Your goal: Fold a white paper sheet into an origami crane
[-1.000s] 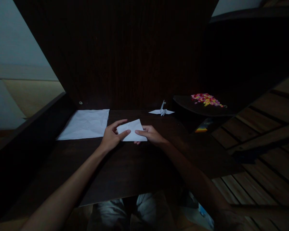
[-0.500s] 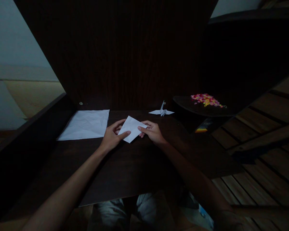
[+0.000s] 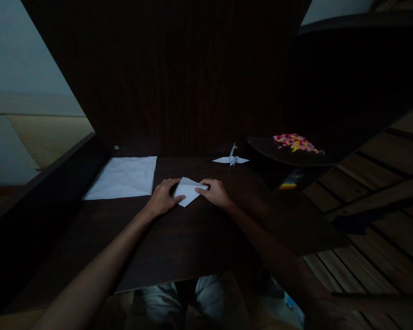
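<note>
A small folded piece of white paper is held between my two hands, low over the dark wooden desk. My left hand grips its left corner, thumb on top and fingers around the far side. On the right corner my right hand pinches it between thumb and fingers. The paper's far part is tilted up along a crease. Behind my right hand stands a white origami crane with spread wings. To the left of my left hand lies a stack of white paper sheets.
A dark upright panel closes off the desk's back. At right, a rounded shelf carries a heap of small pink, red and yellow pieces. A raised side board borders the left. Wooden slats lie beyond the right edge.
Both hands have lowered the folded paper slightly towards the desk. Its far corner sits lower and the sheet looks flatter to me. The crane and paper stack stay where they were.
</note>
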Tool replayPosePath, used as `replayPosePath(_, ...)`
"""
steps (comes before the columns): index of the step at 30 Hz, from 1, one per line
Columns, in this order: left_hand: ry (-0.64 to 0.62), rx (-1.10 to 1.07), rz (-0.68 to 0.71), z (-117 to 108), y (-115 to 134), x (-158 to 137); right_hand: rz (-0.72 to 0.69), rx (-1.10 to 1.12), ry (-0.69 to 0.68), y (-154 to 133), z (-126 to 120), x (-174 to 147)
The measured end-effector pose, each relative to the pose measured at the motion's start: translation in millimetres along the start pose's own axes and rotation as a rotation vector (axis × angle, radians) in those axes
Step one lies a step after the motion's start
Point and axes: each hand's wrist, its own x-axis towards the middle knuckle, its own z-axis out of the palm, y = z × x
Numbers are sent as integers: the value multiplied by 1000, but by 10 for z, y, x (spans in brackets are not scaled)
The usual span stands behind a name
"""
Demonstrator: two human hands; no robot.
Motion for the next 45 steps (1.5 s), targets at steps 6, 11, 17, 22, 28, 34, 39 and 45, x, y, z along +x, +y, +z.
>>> replayPosePath(6,-53,65,97,12,-29,-8,-108,-246,15,2,31,-29)
replayPosePath(11,-86,88,169,36,-58,-15,-117,-280,24,62,82,-30)
replayPosePath(17,-105,72,238,27,-50,-25,-204,-243,-12,41,100,-27)
replayPosePath(22,-123,-4,224,20,-35,-41,-303,-269,-119,20,137,-11)
replayPosePath(28,-225,69,289,31,-27,-21,-362,-337,-199,12,166,-13)
replayPosePath(34,-268,116,270,33,-1,-8,-356,-348,-194,-1,80,-67)
replayPosePath(39,-269,197,289,51,-15,-12,-330,-350,-172,-7,-11,-69)
replayPosePath(45,-267,226,282,59,-20,-21,-251,-389,-149,24,-151,-44)
